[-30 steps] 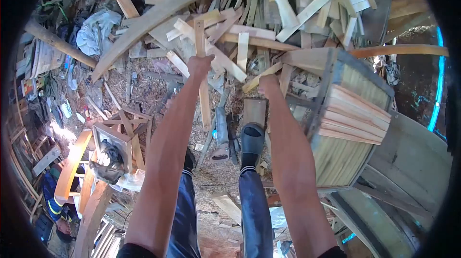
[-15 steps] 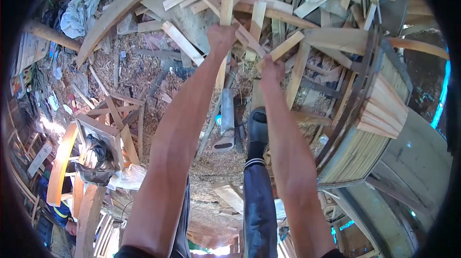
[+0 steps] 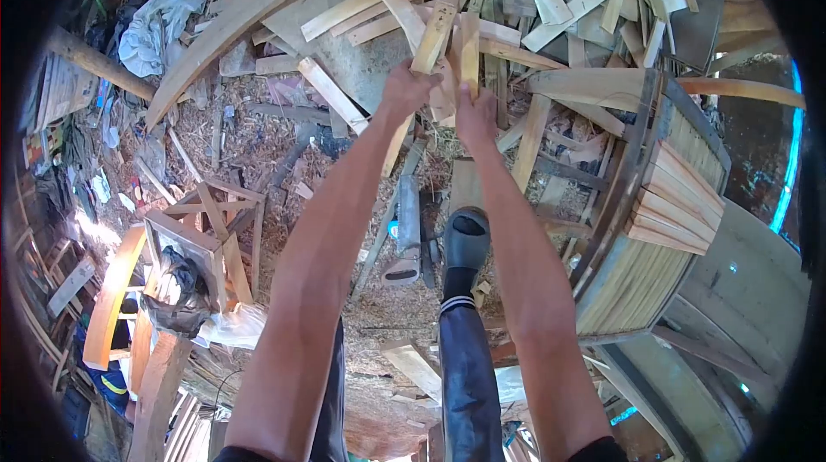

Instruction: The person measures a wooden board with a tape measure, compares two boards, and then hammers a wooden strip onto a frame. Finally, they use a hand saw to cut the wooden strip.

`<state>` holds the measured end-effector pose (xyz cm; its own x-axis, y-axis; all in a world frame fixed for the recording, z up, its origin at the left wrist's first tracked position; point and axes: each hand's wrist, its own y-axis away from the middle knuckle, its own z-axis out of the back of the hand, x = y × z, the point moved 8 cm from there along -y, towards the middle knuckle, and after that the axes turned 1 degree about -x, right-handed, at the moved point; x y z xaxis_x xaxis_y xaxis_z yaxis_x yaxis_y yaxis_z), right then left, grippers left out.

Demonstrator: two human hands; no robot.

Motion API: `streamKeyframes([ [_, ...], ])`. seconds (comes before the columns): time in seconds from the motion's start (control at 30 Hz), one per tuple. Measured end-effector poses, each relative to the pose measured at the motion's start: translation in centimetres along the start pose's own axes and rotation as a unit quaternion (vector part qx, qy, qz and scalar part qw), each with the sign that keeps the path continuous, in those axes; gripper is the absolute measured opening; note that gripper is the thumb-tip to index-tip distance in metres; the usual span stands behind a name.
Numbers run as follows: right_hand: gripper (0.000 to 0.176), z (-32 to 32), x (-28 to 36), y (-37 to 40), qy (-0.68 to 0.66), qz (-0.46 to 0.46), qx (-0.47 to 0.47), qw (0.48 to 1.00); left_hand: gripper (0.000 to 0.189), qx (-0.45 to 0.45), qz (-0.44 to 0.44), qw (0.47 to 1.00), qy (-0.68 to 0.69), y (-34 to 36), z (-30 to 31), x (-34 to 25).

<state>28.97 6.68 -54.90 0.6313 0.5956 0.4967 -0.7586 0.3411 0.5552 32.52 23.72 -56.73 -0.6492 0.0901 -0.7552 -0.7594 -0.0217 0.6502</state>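
Note:
In the head view, my left hand (image 3: pixel 411 90) is closed around the lower end of a flat wooden slat (image 3: pixel 434 36) that points away from me. Close beside it, my right hand (image 3: pixel 476 118) grips another narrow wooden slat (image 3: pixel 469 49), thumb on top, standing nearly parallel to the first. More pale wood pieces lie right behind both slats, and one wood piece (image 3: pixel 442 101) shows between my hands. Both arms reach forward over a floor of shavings.
A heap of offcuts (image 3: pixel 594 2) spreads across the far side. A curved beam (image 3: pixel 249 19) arches at upper left. To the right stands a slatted wooden structure (image 3: pixel 637 281) with a stack of wedge-like pieces (image 3: pixel 675 200). A small wooden frame (image 3: pixel 194 234) sits left. My shoe (image 3: pixel 467 247) is below my right hand.
My right hand has moved slightly up and left, closer to my left hand. Its slat has swung from slanting right to nearly upright. My left hand has shifted slightly right and down.

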Motion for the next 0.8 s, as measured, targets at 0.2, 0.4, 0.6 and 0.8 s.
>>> streamKeyframes([
  [0.2, 0.097, -2.6, -1.4, -4.0, -0.035, 0.021, 0.048, 0.998, 0.025, -0.024, 0.028, 0.999, 0.016, -0.1, 0.4, 1.4],
  [0.4, 0.054, -1.8, 0.6, -0.2, -0.077, 0.049, 0.151, 0.984, 0.018, 0.091, 0.085, 0.992, 0.011, 4.0, 1.0, 0.6],
  [0.6, 0.045, 2.7, 10.5, 1.2, -0.181, 0.115, 0.088, 0.973, 0.034, 0.017, -0.028, 0.996, 0.082, 2.1, 4.2, -7.3],
  [0.8, 0.045, 5.0, 16.2, -7.5, -0.405, 0.152, 0.010, 0.901, 0.046, 0.031, -0.170, 0.983, -0.066, -2.8, 5.9, -20.6],
])
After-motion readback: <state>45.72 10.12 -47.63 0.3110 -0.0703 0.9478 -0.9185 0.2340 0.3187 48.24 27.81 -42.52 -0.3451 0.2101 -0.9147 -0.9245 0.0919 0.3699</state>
